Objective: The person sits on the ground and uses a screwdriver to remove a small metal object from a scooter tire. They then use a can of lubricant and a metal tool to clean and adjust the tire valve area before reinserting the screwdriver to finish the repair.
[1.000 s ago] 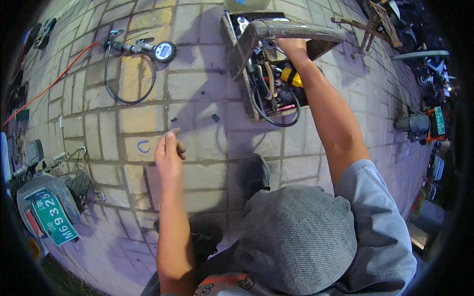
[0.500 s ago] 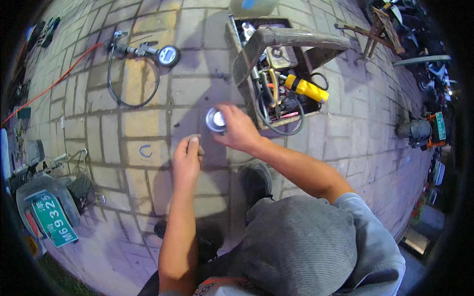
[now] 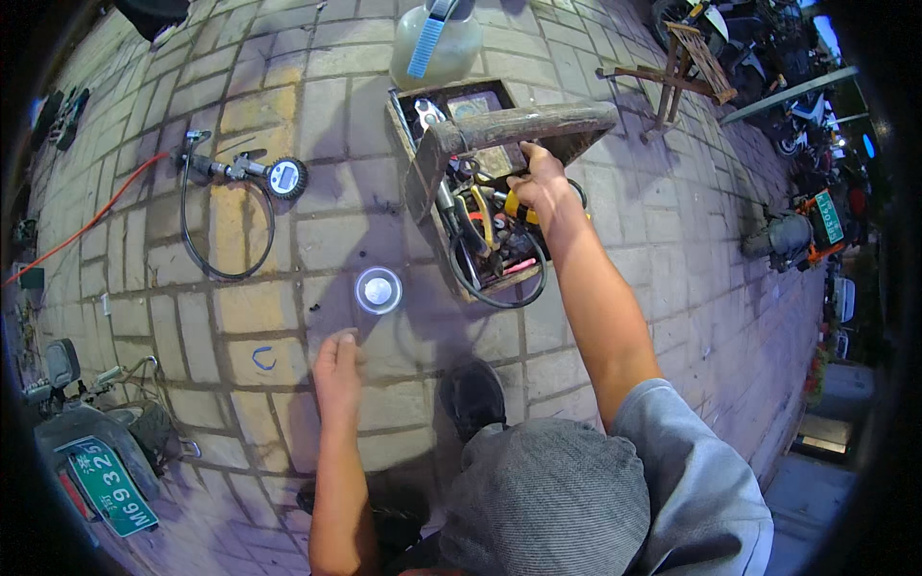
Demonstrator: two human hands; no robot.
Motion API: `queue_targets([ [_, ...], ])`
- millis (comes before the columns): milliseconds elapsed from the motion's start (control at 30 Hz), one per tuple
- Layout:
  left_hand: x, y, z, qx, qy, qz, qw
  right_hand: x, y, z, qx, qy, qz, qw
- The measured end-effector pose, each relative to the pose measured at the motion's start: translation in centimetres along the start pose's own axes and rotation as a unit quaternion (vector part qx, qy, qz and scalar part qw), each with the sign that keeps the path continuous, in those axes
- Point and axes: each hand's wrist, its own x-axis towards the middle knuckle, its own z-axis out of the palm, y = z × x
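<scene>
My left hand hovers low over the paving, thumb and fingers pinched together. Whatever lies between them, if anything, is too small to make out. Just beyond its fingertips a round silver tin with a pale centre rests on the bricks. My right hand reaches over the wooden toolbox, fingers apart and pointing in below its handle. Near that hand are a partly covered yellow tool, yellow-handled pliers and a black cable looping over the box's near side.
A tire inflator gauge with a black hose lies at the left, joined to a red air hose. Beyond the toolbox stands a cloudy plastic jug. A wooden stool and parked scooters flank the paving.
My right hand has let go of the round tin, which now sits on the paving, and has moved up and right to the toolbox. My left hand remains pinched.
</scene>
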Motion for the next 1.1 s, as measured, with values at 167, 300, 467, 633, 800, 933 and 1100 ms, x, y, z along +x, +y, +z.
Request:
queue_targets([
  [167,-0.3,0.9,-0.8,-0.008,0.028,0.012,0.999,-0.7,1.2,3.0,0.041,0.047,0.049,0.997],
  [300,-0.4,0.4,-0.8,-0.009,0.034,0.005,0.999,0.2,1.0,1.0,0.11,0.002,0.062,0.992],
  [467,-0.1,0.2,-0.4,-0.017,0.027,0.008,0.999,-0.2,2.0,2.0,0.154,-0.016,0.06,0.986],
  [633,-0.2,0.3,-0.9,-0.011,0.045,0.011,0.999,-4.6,2.8,4.5,0.088,-0.028,-0.068,0.993],
  [800,0.1,-0.4,-1.7,-0.009,0.038,-0.002,0.999,-11.6,5.9,5.2,-0.381,0.002,-0.444,0.811],
  [933,0.5,-0.6,-1.1,0.006,0.022,0.01,1.0,-11.3,7.0,4.3,-0.518,-0.158,-0.468,0.698],
  [1100,0.4,-0.1,-1.5,0.002,0.019,0.016,1.0,-10.9,5.4,3.6,-0.512,-0.184,-0.41,0.733],
])
